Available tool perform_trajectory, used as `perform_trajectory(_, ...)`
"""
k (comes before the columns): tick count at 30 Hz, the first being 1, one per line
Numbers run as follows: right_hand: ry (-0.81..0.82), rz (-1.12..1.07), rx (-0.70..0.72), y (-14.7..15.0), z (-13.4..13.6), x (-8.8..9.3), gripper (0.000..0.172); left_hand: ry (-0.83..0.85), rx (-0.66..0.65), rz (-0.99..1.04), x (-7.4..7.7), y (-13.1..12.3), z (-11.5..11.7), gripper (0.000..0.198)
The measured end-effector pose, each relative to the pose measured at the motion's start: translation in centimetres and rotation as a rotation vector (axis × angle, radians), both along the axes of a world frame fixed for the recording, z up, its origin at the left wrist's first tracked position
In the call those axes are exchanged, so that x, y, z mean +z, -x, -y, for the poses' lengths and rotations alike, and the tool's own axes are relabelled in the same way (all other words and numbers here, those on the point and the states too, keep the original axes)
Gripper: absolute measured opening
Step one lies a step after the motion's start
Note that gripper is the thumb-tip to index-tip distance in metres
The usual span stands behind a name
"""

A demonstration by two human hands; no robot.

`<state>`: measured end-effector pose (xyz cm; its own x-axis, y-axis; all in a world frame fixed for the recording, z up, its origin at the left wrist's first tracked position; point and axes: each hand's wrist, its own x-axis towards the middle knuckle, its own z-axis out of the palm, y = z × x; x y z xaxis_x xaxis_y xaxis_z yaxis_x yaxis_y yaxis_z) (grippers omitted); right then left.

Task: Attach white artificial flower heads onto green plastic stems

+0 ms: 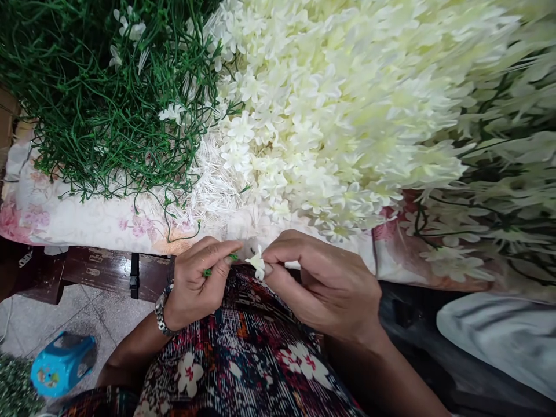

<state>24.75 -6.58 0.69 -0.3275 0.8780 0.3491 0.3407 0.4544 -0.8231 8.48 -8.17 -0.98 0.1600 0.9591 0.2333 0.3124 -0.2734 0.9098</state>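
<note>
Pinched at the fingertips of the right hand (325, 284): a small cream-white fabric flower (257, 263), held just above a dark patterned floral skirt (252, 353) and just in front of the cloth-covered tabletop edge. Pinched between thumb and forefinger of the left hand (195, 284): a thin green plastic stem (233, 256), tip close beside the flower, contact impossible to tell. Other fingers of both hands curled inward, none spread. Probably featherlight and soft, easily creased at the petals, so best taken at the base with light pressure only. Probably springy and thin in the stem, prone to rolling or slipping, so best gripped near the tip. Behind, on a pink-flowered cloth (87, 217): a large heap of cream-white artificial blossoms (339, 104), a tangle of green plastic stems (99, 104), a bundle of white plastic stamens (212, 188). Around the left wrist, a silver metal watch (162, 313). Down on the tiled floor, a blue plastic toy (63, 362).
</note>
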Motion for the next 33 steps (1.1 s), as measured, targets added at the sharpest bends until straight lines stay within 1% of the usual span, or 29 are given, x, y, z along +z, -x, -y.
perform_trajectory(4,-0.093,0.132,0.047,0.0,-0.2,0.1,0.015,-0.066,-0.021,-0.080,-0.4,-0.2,0.2,0.029)
perform_trajectory(8,-0.164,0.245,0.027,0.1,-0.2,-0.1,0.011,-0.123,-0.029,-0.177,-0.5,-0.2,0.2,0.030)
perform_trajectory(11,-0.178,0.301,0.022,0.2,-0.2,-0.1,0.009,-0.143,-0.040,-0.251,-0.6,-0.2,0.2,0.028)
perform_trajectory(15,-0.168,0.282,0.025,0.2,-0.2,-0.5,0.009,-0.143,-0.055,-0.313,-0.7,-0.1,0.1,0.023)
perform_trajectory(20,-0.132,0.253,0.035,0.0,-0.1,-0.9,0.011,-0.117,-0.084,-0.330,-0.6,0.0,-0.1,0.014)
perform_trajectory(26,-0.112,0.272,0.060,-0.3,-0.3,-0.9,0.011,-0.153,-0.131,-0.396,-0.4,-0.2,-0.5,0.015)
perform_trajectory(33,-0.130,0.240,0.040,-0.4,-0.3,-1.7,0.013,-0.163,-0.111,-0.344,-0.8,-0.6,-0.6,0.015)
